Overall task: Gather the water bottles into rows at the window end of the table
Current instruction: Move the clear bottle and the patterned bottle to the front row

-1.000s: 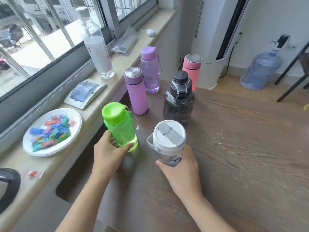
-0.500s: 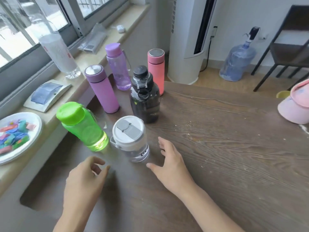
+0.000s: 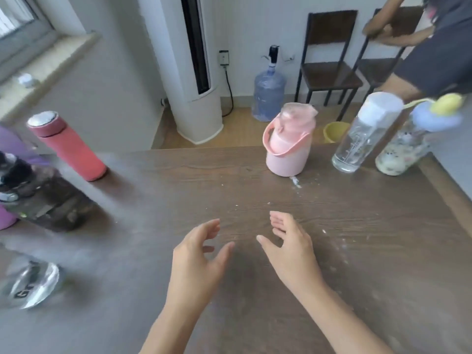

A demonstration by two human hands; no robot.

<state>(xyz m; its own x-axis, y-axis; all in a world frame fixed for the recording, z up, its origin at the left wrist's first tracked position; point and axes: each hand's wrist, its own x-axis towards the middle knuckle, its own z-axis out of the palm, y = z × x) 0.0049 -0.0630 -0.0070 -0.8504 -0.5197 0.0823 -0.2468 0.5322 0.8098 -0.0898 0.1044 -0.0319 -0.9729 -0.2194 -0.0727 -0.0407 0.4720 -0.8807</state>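
Note:
My left hand [image 3: 198, 261] and my right hand [image 3: 291, 249] hover side by side over the middle of the wooden table [image 3: 255, 277], fingers apart and holding nothing. At the left stand a coral flask [image 3: 67, 146], a dark smoky bottle [image 3: 43, 198], part of a purple bottle [image 3: 7, 218] and the blurred base of a clear bottle [image 3: 30, 284]. At the far right stand a pink handled jug [image 3: 287, 144], a clear bottle with a white cap [image 3: 365, 134] and a patterned bottle with a blue lid [image 3: 406, 146].
Beyond the table's far edge are a white standing air conditioner [image 3: 189, 72], a large blue water jug [image 3: 268, 93], a yellow bucket [image 3: 334, 131] and two dark chairs [image 3: 329, 60]. A person in dark clothes [image 3: 434, 54] is at the far right. The window sill [image 3: 38, 70] runs at upper left.
Both hands let go of the green and white-capped bottles and drew back open. My view swung right, away from the window, bringing the pink jug and two more bottles into sight.

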